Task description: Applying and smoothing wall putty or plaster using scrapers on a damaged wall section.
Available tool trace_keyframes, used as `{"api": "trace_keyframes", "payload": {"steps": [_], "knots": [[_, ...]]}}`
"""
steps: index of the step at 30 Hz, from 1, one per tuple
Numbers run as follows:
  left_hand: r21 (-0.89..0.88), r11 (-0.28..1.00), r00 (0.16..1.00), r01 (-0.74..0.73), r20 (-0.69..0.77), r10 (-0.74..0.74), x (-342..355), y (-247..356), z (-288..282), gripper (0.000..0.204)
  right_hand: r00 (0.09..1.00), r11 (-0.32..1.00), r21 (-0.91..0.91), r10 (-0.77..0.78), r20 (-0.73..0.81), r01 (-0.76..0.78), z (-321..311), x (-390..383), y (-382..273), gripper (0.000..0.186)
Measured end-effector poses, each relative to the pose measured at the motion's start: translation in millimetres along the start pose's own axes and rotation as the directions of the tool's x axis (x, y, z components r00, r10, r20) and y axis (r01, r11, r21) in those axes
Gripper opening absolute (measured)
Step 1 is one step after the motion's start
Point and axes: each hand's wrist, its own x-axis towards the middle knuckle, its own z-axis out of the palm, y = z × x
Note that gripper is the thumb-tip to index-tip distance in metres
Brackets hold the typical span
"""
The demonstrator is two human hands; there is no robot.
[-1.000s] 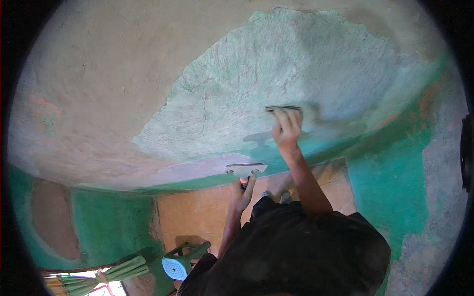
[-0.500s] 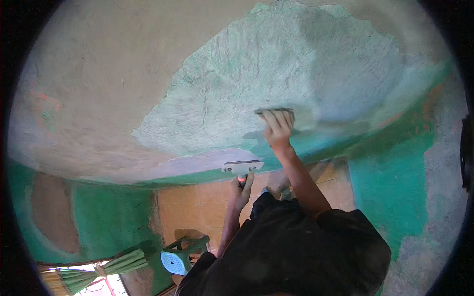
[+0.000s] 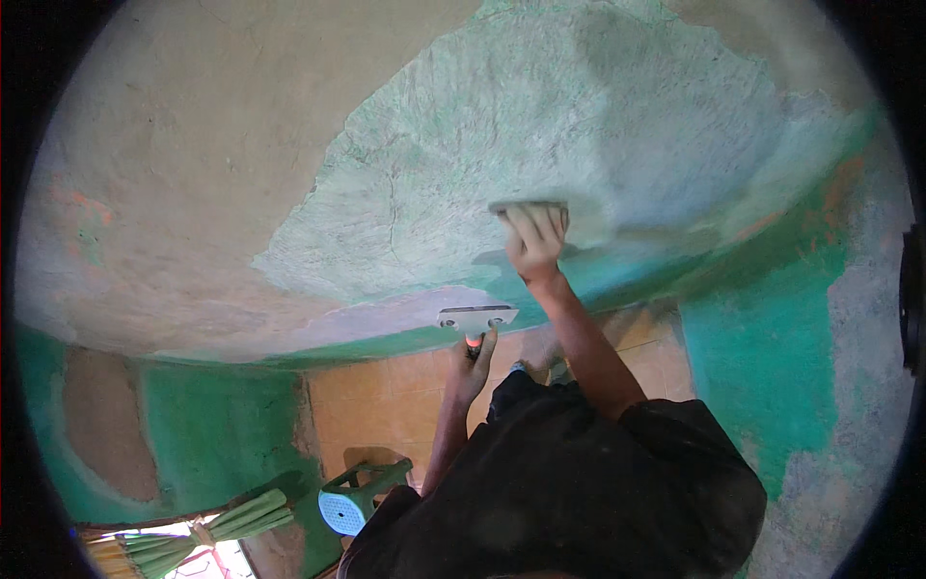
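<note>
My left hand is closed round the handle of a wide wall scraper, held a little off the wall. The scraper has a pale, broad head with a dark edge and an orange and black handle. Further up and to the right, my right hand presses a thin dark flat pad against the wall; fingers cover most of the pad, so its exact kind does not show. Around it the wall surface is rough, pale green and whitish, with a crack left of my hand.
Grey-brown plaster borders the pale patch. Green side walls stand to the left and right. Below are an orange tiled floor, a blue and green plastic stool and a tied green curtain by a bright window.
My right hand and the dark pad have shifted slightly up and left along the wall. The scraper in my left hand sits slightly higher in the picture.
</note>
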Motion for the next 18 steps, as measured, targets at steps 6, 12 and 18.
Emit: {"api": "trace_keyframes", "payload": {"steps": [6,12,18], "knots": [[0.026,0.999,0.999,-0.044,-0.007,0.045,3,-2,-1,0.034,0.999,0.998,-0.04,0.042,0.025,-0.041,-17,-16,22,0.013],[-0.009,0.999,0.997,-0.034,-0.063,0.033,6,-3,-10,0.034,0.98,0.991,0.023,0.137,-0.147,-0.135,-5,69,-13,0.014],[-0.042,0.984,0.981,0.176,-0.074,-0.178,6,-9,-25,0.029,0.992,0.997,0.077,-0.029,0.125,0.019,19,-7,-36,0.016]]}}
